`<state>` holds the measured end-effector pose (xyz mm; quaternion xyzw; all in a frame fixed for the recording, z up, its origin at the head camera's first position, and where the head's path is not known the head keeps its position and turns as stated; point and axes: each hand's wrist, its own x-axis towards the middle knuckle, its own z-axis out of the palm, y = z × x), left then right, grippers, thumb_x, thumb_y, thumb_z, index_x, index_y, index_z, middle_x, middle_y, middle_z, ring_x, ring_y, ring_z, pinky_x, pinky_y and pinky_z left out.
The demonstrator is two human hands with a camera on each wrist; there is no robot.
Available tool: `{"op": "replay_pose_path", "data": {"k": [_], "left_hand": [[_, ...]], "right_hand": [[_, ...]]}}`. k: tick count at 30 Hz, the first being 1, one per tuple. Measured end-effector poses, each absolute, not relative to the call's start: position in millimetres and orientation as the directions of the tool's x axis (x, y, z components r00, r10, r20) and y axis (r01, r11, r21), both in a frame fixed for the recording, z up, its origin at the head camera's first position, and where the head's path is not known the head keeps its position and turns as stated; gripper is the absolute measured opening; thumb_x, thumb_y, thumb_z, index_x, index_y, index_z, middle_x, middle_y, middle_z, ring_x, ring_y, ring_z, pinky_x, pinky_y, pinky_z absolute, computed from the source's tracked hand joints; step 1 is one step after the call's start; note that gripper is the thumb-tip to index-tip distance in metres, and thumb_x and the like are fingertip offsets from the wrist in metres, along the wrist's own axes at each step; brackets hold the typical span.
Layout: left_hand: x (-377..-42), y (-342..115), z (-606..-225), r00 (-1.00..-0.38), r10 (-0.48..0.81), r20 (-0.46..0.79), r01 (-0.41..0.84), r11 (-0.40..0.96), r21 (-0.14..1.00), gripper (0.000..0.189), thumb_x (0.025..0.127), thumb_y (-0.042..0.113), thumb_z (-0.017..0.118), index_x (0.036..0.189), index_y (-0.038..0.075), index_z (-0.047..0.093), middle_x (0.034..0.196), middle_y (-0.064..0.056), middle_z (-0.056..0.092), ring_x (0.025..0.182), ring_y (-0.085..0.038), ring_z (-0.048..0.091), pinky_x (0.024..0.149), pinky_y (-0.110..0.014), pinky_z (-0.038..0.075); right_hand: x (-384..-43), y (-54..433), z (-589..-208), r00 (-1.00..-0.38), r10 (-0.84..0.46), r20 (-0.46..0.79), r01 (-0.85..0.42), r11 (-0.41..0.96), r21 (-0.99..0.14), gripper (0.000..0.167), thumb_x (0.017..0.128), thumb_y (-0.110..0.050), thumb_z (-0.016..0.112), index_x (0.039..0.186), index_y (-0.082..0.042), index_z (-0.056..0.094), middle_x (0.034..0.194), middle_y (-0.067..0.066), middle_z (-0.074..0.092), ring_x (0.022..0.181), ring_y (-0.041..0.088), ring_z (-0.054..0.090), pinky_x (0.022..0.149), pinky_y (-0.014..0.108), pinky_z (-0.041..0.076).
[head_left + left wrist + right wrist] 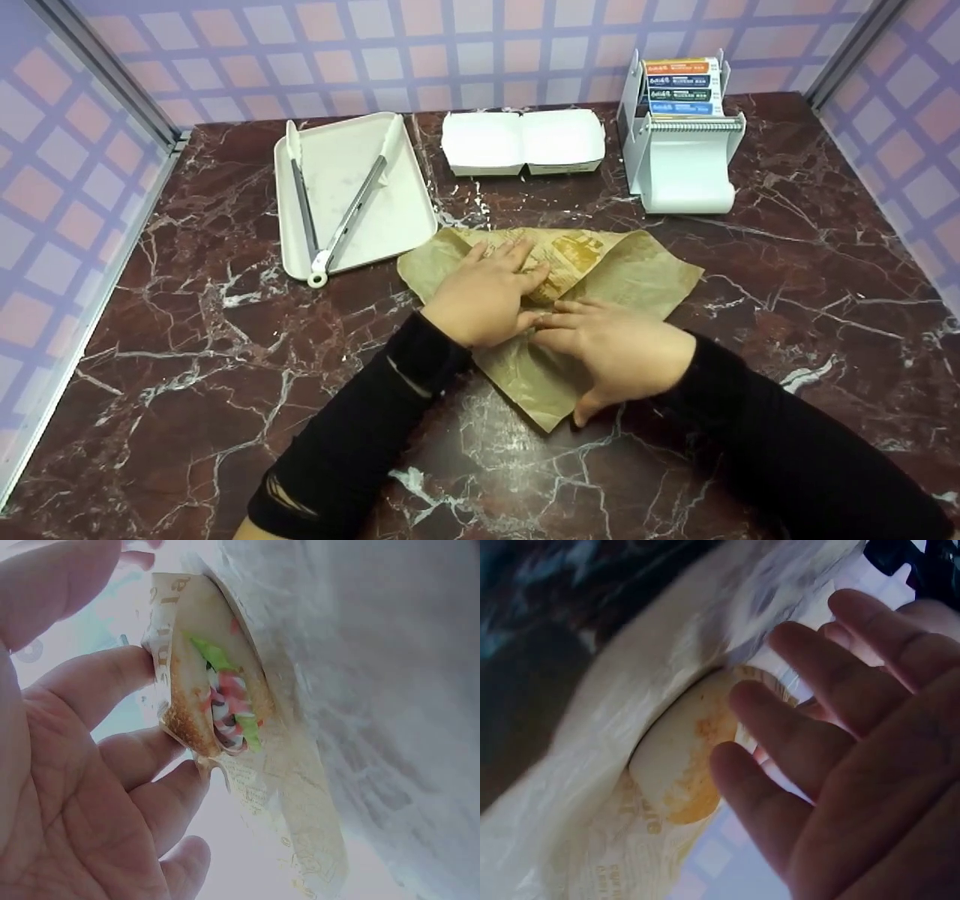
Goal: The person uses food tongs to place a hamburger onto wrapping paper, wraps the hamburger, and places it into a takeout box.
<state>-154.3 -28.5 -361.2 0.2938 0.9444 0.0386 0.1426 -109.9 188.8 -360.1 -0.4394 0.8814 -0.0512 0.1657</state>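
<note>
A sheet of brown printed wrapping paper [645, 277] lies in the middle of the table, one side folded over. Inside it, the left wrist view shows a filled bun [225, 690] with green leaf and a pink-and-white filling at its open side. Its browned surface [694, 765] appears in the right wrist view. My left hand [487, 292] rests on the folded paper with fingers spread, its fingertips touching the wrap. Flat along the near right part of the sheet lies my right hand [611, 349], fingers extended toward the left hand. From above, the paper hides the bun.
At the back left, metal-and-white tongs [352, 217] lie spread across a pale tray [337, 157]. An unfolded white box [523, 142] stands at the back centre. Right of it is a white dispenser rack [686, 169] with several coloured packets.
</note>
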Motion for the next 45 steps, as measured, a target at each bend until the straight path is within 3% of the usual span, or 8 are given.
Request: {"op": "replay_pose_path", "data": {"k": [8,13,17,27,35,39,43,45], "left_hand": [[-150.0,-27.4,-359.9,-0.797,0.557,-0.235,0.542,0.830,0.130,0.065,0.106,0.049,0.054,0.164,0.028,0.035,0.177,-0.006,0.008,0.164,-0.031,0.017,0.134,-0.055,0.003],[-149.0,-26.3,-359.3,-0.795,0.560,-0.234,0.545,0.828,0.133,0.060,0.108,0.045,0.052,0.164,0.028,0.037,0.177,-0.005,0.009,0.163,-0.032,0.018,0.134,-0.056,0.003],[-149.2,-26.1,-359.1,-0.792,0.566,-0.230,0.549,0.824,0.137,0.058,0.109,0.043,0.049,0.163,0.028,0.037,0.177,-0.004,0.010,0.163,-0.031,0.019,0.134,-0.056,0.004],[-156.6,-33.5,-357.3,-0.773,0.602,-0.201,0.543,0.791,0.282,0.082,0.102,0.075,0.008,0.161,0.029,0.042,0.175,-0.003,0.018,0.163,-0.031,0.021,0.134,-0.057,0.003],[-168.1,-46.5,-356.4,-0.770,0.613,-0.179,0.491,0.748,0.447,0.060,0.114,0.042,0.016,0.162,0.017,0.041,0.172,-0.003,0.031,0.162,-0.029,0.024,0.135,-0.052,0.006],[-171.2,-49.9,-356.9,-0.798,0.576,-0.179,0.401,0.729,0.555,0.067,0.113,0.044,0.012,0.159,0.008,0.045,0.170,-0.006,0.034,0.161,-0.024,0.027,0.136,-0.046,0.008],[-173.9,-49.8,-357.1,-0.805,0.567,-0.174,0.401,0.736,0.545,0.068,0.113,0.054,0.025,0.132,0.007,0.070,0.169,-0.010,0.038,0.158,-0.026,0.035,0.135,-0.046,0.017],[-175.2,-48.2,-357.2,-0.809,0.565,-0.164,0.419,0.748,0.514,0.058,0.112,0.052,0.036,0.102,0.009,0.074,0.163,-0.011,0.048,0.150,-0.028,0.048,0.132,-0.048,0.027]], "right_hand": [[-111.5,193.2,-364.1,-0.525,-0.845,-0.102,-0.822,0.535,-0.194,0.068,0.078,-0.034,0.089,0.137,-0.009,0.067,0.152,0.013,0.060,0.144,0.039,0.053,0.124,0.060,0.037],[-115.3,192.4,-364.5,-0.439,-0.898,-0.021,-0.854,0.424,-0.300,0.018,0.085,-0.022,0.082,0.102,-0.019,0.079,0.121,0.002,0.077,0.115,0.021,0.071,0.109,0.044,0.055],[-119.1,192.5,-362.5,-0.467,-0.884,0.036,-0.832,0.425,-0.357,0.007,0.089,-0.013,0.076,0.096,-0.016,0.077,0.099,-0.001,0.077,0.093,0.016,0.072,0.092,0.038,0.061],[-141.4,197.5,-366.2,-0.708,-0.676,0.204,-0.673,0.559,-0.485,0.003,0.097,-0.008,0.068,0.098,-0.010,0.065,0.096,0.004,0.068,0.093,0.021,0.063,0.092,0.042,0.056],[-156.6,197.4,-366.7,-0.815,-0.541,0.208,-0.552,0.619,-0.558,0.006,0.102,-0.004,0.059,0.107,-0.002,0.063,0.103,0.013,0.068,0.102,0.031,0.064,0.100,0.051,0.053],[-165.1,197.5,-367.0,-0.859,-0.476,0.190,-0.493,0.669,-0.556,0.006,0.103,-0.004,0.057,0.103,0.000,0.061,0.099,0.014,0.065,0.096,0.031,0.063,0.094,0.050,0.054],[-172.3,196.3,-366.9,-0.888,-0.415,0.197,-0.452,0.712,-0.537,0.011,0.104,-0.007,0.056,0.095,-0.002,0.056,0.090,0.012,0.059,0.084,0.030,0.058,0.082,0.047,0.053],[-175.2,196.0,-367.2,-0.898,-0.393,0.199,-0.435,0.720,-0.541,0.011,0.105,-0.010,0.056,0.096,-0.002,0.055,0.088,0.010,0.058,0.081,0.029,0.057,0.078,0.045,0.053]]}}
